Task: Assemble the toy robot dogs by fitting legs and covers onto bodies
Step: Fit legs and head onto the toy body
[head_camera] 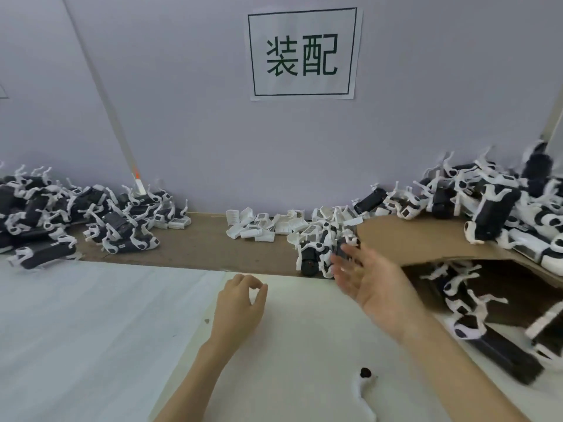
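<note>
One black-bodied, white-legged dog [313, 254] lies on the brown strip [198, 248] just beside the spread right hand [374, 281]; the left hand [240, 303] is curled, empty. A cardboard box [426, 239] holds more dogs [457, 296].

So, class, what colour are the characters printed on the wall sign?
Dark green, on the white sign; head view.

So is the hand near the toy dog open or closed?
Open. The right hand shows its palm with fingers straight and spread, holding nothing, right by a toy dog. The fingertips are blurred.
</note>
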{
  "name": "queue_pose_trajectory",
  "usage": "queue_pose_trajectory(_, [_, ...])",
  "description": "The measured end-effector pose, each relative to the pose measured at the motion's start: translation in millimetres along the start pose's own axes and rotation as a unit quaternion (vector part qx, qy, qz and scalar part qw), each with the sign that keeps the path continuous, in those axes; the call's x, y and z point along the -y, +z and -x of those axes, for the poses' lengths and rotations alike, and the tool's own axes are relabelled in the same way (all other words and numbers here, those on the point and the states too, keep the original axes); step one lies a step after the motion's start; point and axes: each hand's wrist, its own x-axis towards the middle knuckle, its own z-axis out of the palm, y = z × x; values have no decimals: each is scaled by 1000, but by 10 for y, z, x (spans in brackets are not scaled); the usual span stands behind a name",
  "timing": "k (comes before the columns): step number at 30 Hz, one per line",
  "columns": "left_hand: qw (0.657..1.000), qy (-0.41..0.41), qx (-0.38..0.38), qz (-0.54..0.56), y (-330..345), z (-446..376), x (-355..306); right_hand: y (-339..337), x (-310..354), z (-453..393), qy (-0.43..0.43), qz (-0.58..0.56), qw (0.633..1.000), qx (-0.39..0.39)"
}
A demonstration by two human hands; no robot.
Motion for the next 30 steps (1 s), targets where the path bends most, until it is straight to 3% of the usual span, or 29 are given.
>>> queue_pose_trajectory(4, [987, -49, -11, -150, -117, -248, 235, -36, -772, 16, 104, -59, 993, -20])
queue_pose_trajectory(12, [912, -153, 15, -380, -1179, -1391, 1215, -49, -883, -241, 149, -27, 988, -24])
queue_pose_trajectory(17, [864, -196, 23, -464, -1673, -1922, 1759, -178, -840, -478, 221, -21, 972, 82])
queue_pose_trajectory(21, [878, -246, 78, -404, -1844, -2274, 2019, -81, -808, -542, 204, -75, 950, 225])
queue_pose_trajectory(23, [897, -248, 87, -356, -1781, -2353, 2188, -243, -885, -657, 231, -74, 953, 182])
queue_pose_trajectory(26, [929, -208, 1, -305, -1605, -2416, 2425, -154, -844, -465, 204, -45, 972, 106])
queue_pose_trajectory(30, [933, -192, 2, -305, -1639, -2410, 2510, -81, -910, -384, 178, -31, 980, 89])
